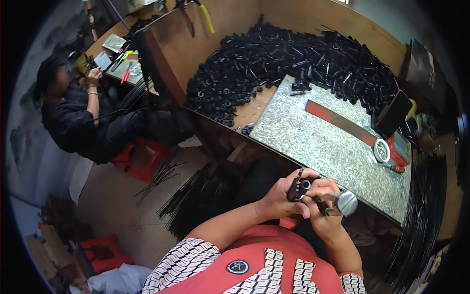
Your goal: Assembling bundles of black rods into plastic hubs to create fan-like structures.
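Note:
Both of my hands are close together in front of my chest, just off the near edge of the speckled metal-topped bench [293, 122]. My left hand [284, 198] is closed around a small black block-shaped part with a round hole [299, 188]. The fingers of my right hand [324, 208] reach against that part from the other side. In the right hand is also a tool with a shiny, rounded metal end [346, 203]; its exact kind is hidden by the fingers.
A heap of black tubular parts [293, 54] covers the bench's back. On the top lie a reddish flat bar [340, 122], a white round dish [381, 151] and a propped phone [394, 113]. Thin black rods [196, 196] stand beside my legs. A co-worker [73, 112] sits left.

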Demonstrator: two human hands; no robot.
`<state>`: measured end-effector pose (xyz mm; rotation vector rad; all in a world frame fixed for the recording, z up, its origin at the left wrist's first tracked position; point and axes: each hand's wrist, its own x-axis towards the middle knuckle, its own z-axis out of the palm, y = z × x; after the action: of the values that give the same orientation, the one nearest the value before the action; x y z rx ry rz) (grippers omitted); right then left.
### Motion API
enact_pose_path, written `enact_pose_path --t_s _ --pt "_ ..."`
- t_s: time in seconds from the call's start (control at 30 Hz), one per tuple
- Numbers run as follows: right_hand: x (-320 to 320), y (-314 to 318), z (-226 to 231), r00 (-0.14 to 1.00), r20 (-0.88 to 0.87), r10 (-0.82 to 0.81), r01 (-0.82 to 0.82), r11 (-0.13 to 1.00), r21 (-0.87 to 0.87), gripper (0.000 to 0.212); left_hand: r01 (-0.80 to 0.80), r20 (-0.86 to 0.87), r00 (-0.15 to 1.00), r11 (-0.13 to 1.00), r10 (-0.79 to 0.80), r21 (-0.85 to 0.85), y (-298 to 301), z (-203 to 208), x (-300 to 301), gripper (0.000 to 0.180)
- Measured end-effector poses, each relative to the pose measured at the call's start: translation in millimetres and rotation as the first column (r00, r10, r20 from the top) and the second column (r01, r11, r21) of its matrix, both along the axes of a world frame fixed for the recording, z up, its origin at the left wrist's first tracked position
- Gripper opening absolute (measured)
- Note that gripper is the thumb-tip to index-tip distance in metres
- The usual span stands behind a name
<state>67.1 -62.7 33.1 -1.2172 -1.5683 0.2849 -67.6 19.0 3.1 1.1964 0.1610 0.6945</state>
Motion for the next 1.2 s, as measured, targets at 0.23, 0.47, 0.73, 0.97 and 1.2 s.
enact_pose_path --t_s 0.23,0.47,0.73,0.97,1.2 --pt "-7 -1 12 1.000 0.020 0.004 -0.003 0.997 -0.075 0.014 -0.062 -0.030 0.997 0.985 0.068 0.163 7 -5 1 0.090" --pt "-8 -1 2 0.991 -0.136 0.010 -0.025 0.994 -0.108 0.014 -0.090 -0.030 0.995 0.989 0.094 0.118 5 -6 3 0.096" --pt "-14 -1 1 0.998 -0.055 0.009 -0.010 1.000 -0.025 0.017 -0.144 -0.061 0.986 0.978 0.155 0.148 3 -5 -1 0.093" --pt "-3 12 -3 0.994 -0.042 0.098 -0.097 0.995 0.023 0.018 0.105 0.025 0.994 0.992 -0.103 -0.069 10 -8 3 0.093" --pt "4 16 19 0.988 -0.098 0.117 -0.141 0.944 -0.299 0.023 0.005 0.045 0.999 0.996 -0.001 -0.090 20 2 -11 0.093"
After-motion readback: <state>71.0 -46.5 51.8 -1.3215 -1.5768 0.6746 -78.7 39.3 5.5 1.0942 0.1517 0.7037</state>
